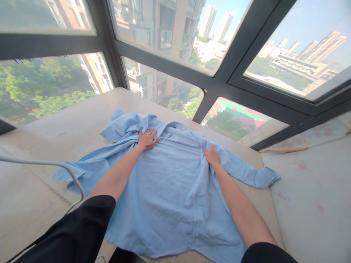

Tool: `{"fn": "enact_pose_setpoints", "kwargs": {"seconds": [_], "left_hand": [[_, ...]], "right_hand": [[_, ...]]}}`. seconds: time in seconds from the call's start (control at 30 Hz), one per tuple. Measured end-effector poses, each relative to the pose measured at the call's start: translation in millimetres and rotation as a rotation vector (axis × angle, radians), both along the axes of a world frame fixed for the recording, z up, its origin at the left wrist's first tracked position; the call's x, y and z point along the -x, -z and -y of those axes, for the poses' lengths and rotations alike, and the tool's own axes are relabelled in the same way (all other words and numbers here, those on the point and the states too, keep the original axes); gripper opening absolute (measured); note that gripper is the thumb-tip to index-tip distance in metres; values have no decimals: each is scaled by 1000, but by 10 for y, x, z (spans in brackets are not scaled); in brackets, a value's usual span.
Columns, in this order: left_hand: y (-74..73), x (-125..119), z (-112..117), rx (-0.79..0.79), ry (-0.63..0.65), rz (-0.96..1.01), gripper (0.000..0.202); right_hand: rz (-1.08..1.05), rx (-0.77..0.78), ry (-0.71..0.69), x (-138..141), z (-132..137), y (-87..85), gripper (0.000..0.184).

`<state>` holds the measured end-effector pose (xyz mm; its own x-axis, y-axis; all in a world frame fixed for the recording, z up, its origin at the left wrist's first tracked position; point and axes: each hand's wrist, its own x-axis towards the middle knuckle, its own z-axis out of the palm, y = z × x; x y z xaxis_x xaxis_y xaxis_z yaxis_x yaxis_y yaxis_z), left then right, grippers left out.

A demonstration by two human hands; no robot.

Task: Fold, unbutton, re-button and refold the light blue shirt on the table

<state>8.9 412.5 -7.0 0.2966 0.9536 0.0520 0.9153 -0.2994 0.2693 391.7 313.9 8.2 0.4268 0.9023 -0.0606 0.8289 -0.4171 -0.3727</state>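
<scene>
A light blue long-sleeved shirt lies spread over a pale window ledge, its collar end toward the glass and its hem toward me. My left hand rests flat on the upper left of the shirt, fingers spread, with a ring on one finger. At the upper right, near the shoulder, my right hand pinches a gathered fold of the cloth. One sleeve stretches out to the right with its cuff near the ledge's edge. Cloth on the left side is bunched and folded over itself.
A grey cable or tube curves over the ledge at left. Dark window frames enclose the ledge's far side. On the right is a pale wall with faint pink flowers. Something dark shows below the hem.
</scene>
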Motion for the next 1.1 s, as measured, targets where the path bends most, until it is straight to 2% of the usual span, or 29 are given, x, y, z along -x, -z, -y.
{"fn": "enact_pose_setpoints", "kwargs": {"seconds": [0.1,0.2,0.27,0.4,0.5,0.6,0.7,0.83,0.97,1.1], "left_hand": [[-70,115,13,41,6,98,66],[-189,243,153,-37,-36,161,64],[-280,301,329,-106,-92,179,59],[-420,370,777,-212,-306,234,53],[-467,519,1093,-244,-442,248,54],[-491,850,1371,-241,-533,184,54],[-520,1315,1625,-211,-655,42,56],[-591,1926,1891,-43,-785,-114,61],[-677,2318,2038,251,-826,-98,58],[-727,2483,2100,258,-814,-69,56]], "right_hand": [[-84,-3,-42,-84,143,-122,62],[-168,-12,-65,-150,467,-275,60],[-278,-20,-71,-168,774,-350,60],[-735,33,-80,-158,1479,-382,70],[-876,100,-106,-173,1962,-340,62],[-808,143,-79,-261,2350,-299,53],[-668,124,-27,-389,2653,-288,47],[-583,67,2,-459,2960,-308,51],[-513,-44,33,-352,3106,-400,56],[-394,-103,54,-110,3084,-690,39]]}}
